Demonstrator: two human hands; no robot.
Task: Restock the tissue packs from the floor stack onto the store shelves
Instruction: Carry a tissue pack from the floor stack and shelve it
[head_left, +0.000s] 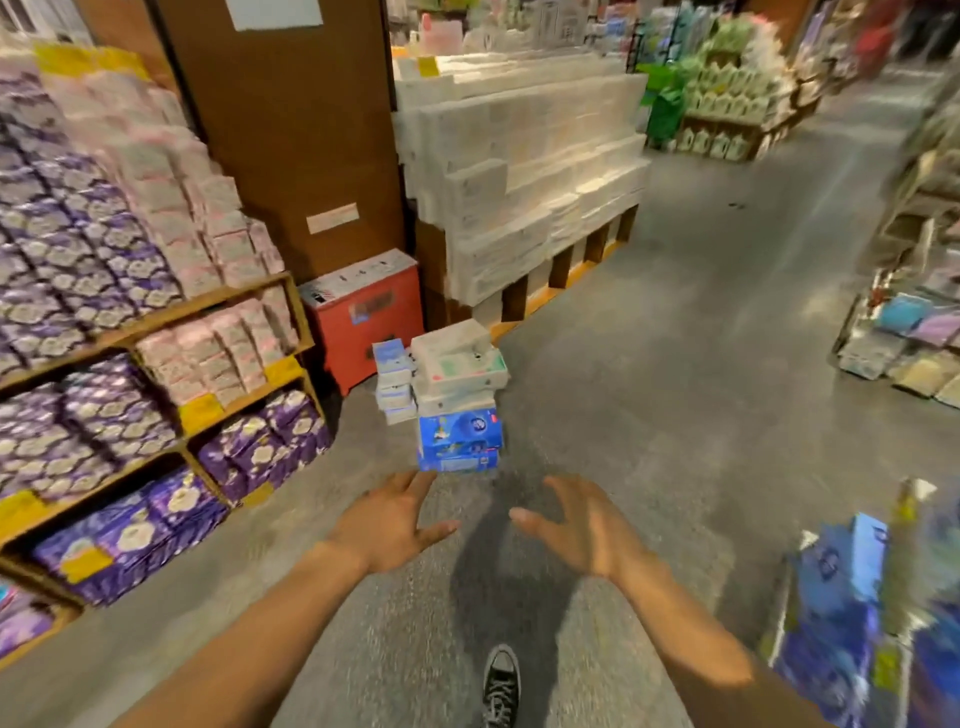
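A floor stack of tissue packs (460, 400) stands in the aisle ahead: blue packs at the bottom, white and pale green ones on top, and a smaller pile of light blue packs (393, 382) leaning beside it on the left. My left hand (392, 522) and my right hand (582, 525) reach out side by side just short of the stack, fingers spread, holding nothing. Wooden shelves (156, 322) on the left carry purple and pink tissue packs.
A red box (369, 317) sits on the floor behind the stack, against a brown pillar (291, 130). A pallet of white packs (524, 171) stands beyond. Blue packs (841, 613) fill the lower right. My black sneaker (501, 686) is on the grey floor.
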